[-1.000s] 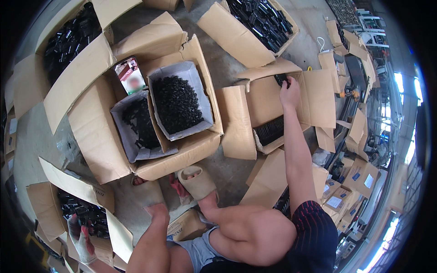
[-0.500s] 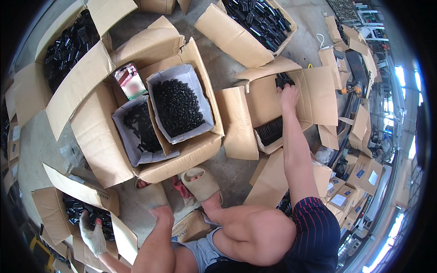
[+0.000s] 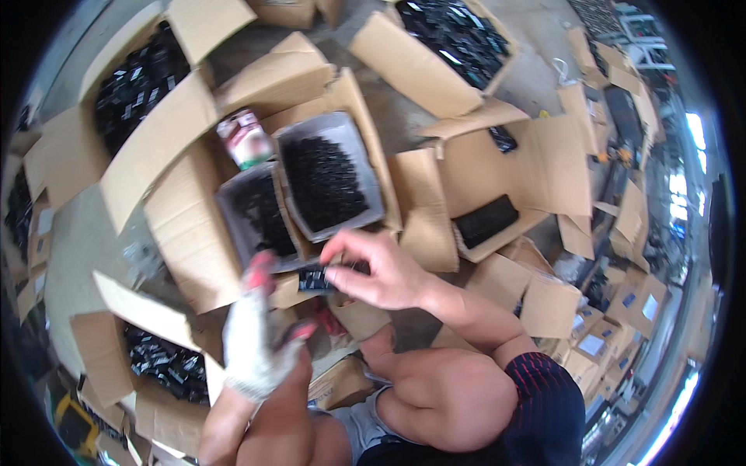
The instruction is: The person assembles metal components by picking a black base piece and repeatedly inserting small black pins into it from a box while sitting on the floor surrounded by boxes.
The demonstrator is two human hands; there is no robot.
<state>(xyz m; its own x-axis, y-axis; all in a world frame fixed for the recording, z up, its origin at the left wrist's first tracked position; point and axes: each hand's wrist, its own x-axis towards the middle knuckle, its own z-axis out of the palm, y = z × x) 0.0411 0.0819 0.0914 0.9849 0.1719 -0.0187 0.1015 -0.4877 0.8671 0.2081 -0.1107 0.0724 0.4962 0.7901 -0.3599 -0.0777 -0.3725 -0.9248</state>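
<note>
My right hand [image 3: 381, 272] is bare and closed on a small black part [image 3: 313, 279], held over the near edge of the large carton [image 3: 183, 233]. Motion blur hides the part's exact kind. To its left is my left hand [image 3: 255, 342], in a white knit glove with red fingertips; its thumb and fingers are apart and nothing shows in them. Inside the large carton sit two grey-lined bins: the right bin [image 3: 374, 194] holds many small black pieces, the left bin [image 3: 237, 225] holds dark thin pieces. A phone with a lit screen [image 3: 245, 138] leans behind them.
An open carton [image 3: 474, 171] at right holds a row of black parts [image 3: 487, 221] and a small black cluster [image 3: 503, 138]. Cartons of glossy black parts stand at far left [image 3: 144, 85], far right [image 3: 458, 39] and near left [image 3: 167, 361]. My legs and sandals are below.
My right hand has left the right carton and come to the middle with a black part. My left hand has risen out of the near-left carton toward it. The view has shifted slightly.
</note>
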